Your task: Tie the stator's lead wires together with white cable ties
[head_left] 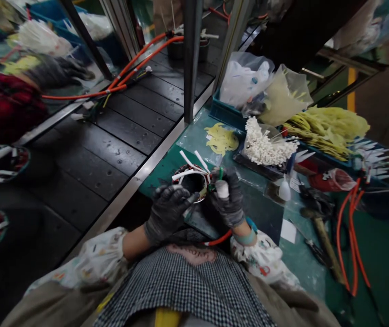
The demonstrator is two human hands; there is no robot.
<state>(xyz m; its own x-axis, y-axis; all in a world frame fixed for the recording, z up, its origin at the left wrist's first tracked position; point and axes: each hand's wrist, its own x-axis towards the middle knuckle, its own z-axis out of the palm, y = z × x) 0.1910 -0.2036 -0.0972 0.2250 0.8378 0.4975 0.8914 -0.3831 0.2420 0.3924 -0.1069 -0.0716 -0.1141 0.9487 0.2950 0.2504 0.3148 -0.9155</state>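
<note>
In the lower middle of the frame the gloved left hand point(167, 211) and right hand point(228, 200) have their fingers clamped on a round wound coil point(192, 182), left on its near rim, right around its right side, at the near edge of the green worktop point(303, 254). White sleeves point(192, 164) stick up from the coil. Beyond lie a hammer point(323, 240), yellow slips point(221, 138), a white pile point(265, 145), a blue tray point(224, 113), and at upper left the black conveyor point(129, 131) with orange cables point(88, 95).
</note>
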